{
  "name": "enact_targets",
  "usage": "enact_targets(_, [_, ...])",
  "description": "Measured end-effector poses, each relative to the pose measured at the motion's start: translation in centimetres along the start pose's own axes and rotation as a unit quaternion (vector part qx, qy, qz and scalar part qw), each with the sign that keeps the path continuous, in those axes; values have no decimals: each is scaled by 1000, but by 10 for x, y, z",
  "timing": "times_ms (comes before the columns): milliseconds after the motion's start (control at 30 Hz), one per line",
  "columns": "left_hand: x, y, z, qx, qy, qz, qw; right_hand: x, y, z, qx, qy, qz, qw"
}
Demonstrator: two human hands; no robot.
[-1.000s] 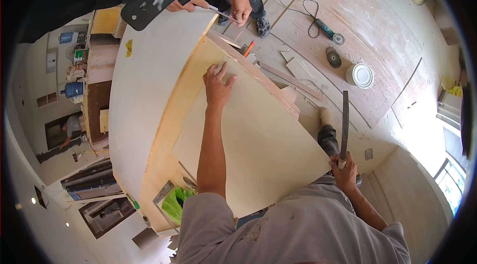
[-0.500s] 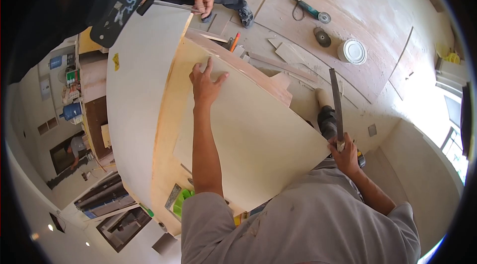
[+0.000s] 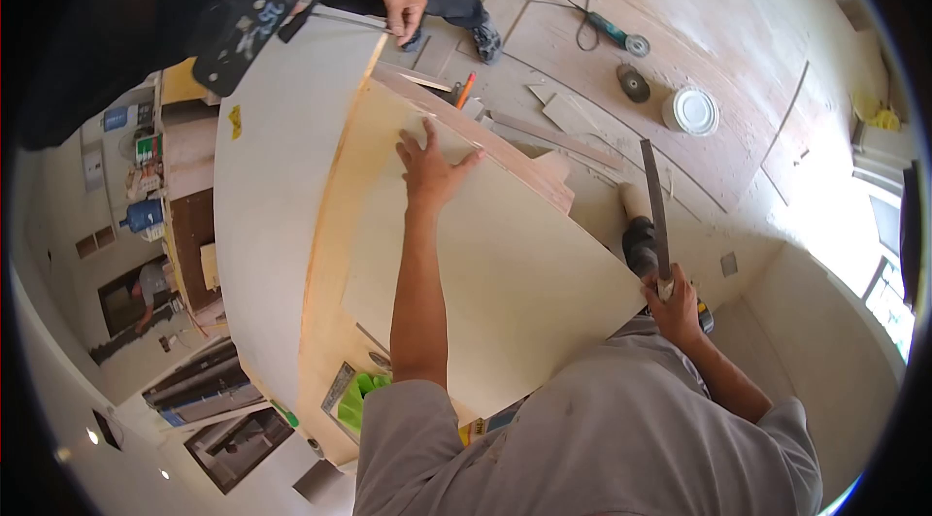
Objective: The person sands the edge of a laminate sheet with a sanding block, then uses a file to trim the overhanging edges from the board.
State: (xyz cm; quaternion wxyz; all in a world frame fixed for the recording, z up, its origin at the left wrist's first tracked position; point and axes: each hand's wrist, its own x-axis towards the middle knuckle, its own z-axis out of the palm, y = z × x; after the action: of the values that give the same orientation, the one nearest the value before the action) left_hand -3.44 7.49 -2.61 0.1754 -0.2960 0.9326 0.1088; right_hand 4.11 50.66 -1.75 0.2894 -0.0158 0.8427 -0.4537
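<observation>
My left hand lies with fingers spread on a pale flat panel, close to its far edge. The panel rests on a wooden surface with a curved light-wood edge. In my right hand, at the panel's right corner, is a long flat file held by its handle, its blade pointing away from me. A strip of pinkish board runs along the panel's far edge. A green item lies near my left elbow.
A co-worker's hand holds a thin strip at the curved surface's far end. On the floor are an angle grinder, a disc, a white can, an orange pencil-like item and board offcuts.
My left hand has slid a little to the right along the panel. The co-worker's hand has shifted slightly right. My right hand and the file have barely moved.
</observation>
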Motion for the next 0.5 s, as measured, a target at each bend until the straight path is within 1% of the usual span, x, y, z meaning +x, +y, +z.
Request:
enact_targets(67, [-2,2,-1,-8,2,-9,1000,0,-3,0,-8,0,20,1000])
enact_targets(167, [-8,8,-12,-19,-6,-24,1000,2,-9,-5,-15,-28,33,999])
enact_targets(200, [-7,6,-13,-17,-8,-21,1000,5,-13,-6,-6,-34,17,999])
enact_targets(300, [-5,-2,-19,-13,-24,-29,999,13,-32,-18,-17,-86,83,993])
enact_targets(400, [-2,3,-29,-20,-40,-46,998,31,-41,-24,-117,-76,-19,990])
enact_targets(500, [-4,5,-31,-24,-48,-50,997,53,-75,-19,-122,-108,-59,985])
